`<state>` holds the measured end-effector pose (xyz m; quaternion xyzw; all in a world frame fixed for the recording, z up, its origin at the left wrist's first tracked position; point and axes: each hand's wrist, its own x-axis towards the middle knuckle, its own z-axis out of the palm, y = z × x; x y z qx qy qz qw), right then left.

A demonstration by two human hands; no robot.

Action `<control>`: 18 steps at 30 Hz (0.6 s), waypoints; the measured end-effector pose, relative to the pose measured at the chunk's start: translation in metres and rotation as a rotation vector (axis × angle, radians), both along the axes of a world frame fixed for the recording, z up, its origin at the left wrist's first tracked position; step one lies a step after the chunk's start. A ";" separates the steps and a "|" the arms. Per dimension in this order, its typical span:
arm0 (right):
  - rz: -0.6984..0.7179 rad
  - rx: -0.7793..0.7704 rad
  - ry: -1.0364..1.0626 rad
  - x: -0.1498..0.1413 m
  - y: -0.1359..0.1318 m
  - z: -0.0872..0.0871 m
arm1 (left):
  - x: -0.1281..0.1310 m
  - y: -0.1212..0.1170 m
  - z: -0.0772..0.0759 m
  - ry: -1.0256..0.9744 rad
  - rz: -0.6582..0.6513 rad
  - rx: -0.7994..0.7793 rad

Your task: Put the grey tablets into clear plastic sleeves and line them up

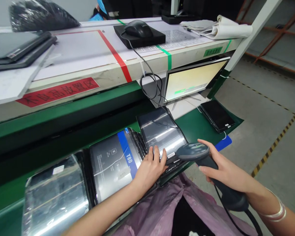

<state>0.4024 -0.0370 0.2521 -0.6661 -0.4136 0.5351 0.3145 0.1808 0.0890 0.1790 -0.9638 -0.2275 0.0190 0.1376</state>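
The right hand grips the scanner; the left hand, open, touches a tablet, likely slippery, fragile, best held by its edges.

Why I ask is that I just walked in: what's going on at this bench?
A person's right hand holds a dark grey corded handheld scanner, its head close to a small white label on a stack of flat, dark, glossy devices. The left hand rests on that stack's near edge. Left of it lie a stack topped with a blue-striped "T80" package and another in shiny clear plastic.
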 end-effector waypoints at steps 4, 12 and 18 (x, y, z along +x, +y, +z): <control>-0.020 -0.031 -0.023 0.003 -0.012 -0.003 | 0.010 0.007 -0.002 0.029 -0.018 -0.028; 0.009 -0.064 -0.020 -0.003 -0.021 -0.012 | 0.016 0.020 -0.004 -0.016 0.055 -0.124; -0.016 -0.057 -0.001 -0.012 -0.015 -0.017 | 0.012 0.019 -0.006 -0.003 0.033 -0.019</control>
